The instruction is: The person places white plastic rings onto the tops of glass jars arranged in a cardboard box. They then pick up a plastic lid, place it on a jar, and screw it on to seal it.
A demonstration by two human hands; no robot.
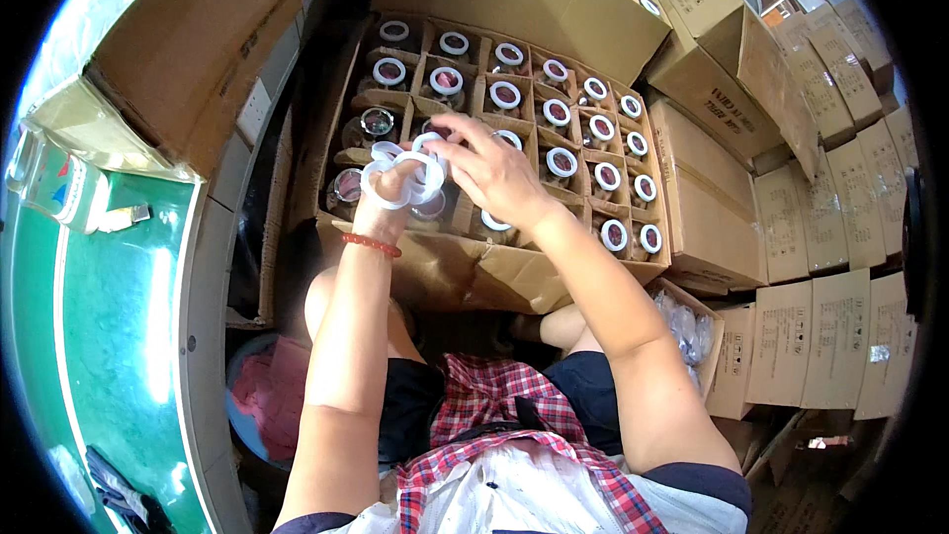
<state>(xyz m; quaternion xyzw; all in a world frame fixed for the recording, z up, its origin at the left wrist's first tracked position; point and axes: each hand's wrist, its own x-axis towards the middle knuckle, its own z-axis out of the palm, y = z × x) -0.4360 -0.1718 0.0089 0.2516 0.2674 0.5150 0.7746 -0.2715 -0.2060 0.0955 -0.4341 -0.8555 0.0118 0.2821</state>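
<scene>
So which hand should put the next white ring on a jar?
Probably the right hand: its fingers already pinch a white plastic ring above the open glass jars, while the left hand holds the ring bunch.

So many boxes here. Right in the middle there's a big open brown carton (494,267), flaps out, split by cardboard dividers (529,104) into cells. Far left, another open brown box (198,49) sits tipped up on the green surface, and a flattened printed package (59,178) in white, red and blue lies just near of it. Over on the right, closed brown cartons (820,316) with dark print are stacked in rows, and more open ones (712,59) sit at the far right.
</scene>
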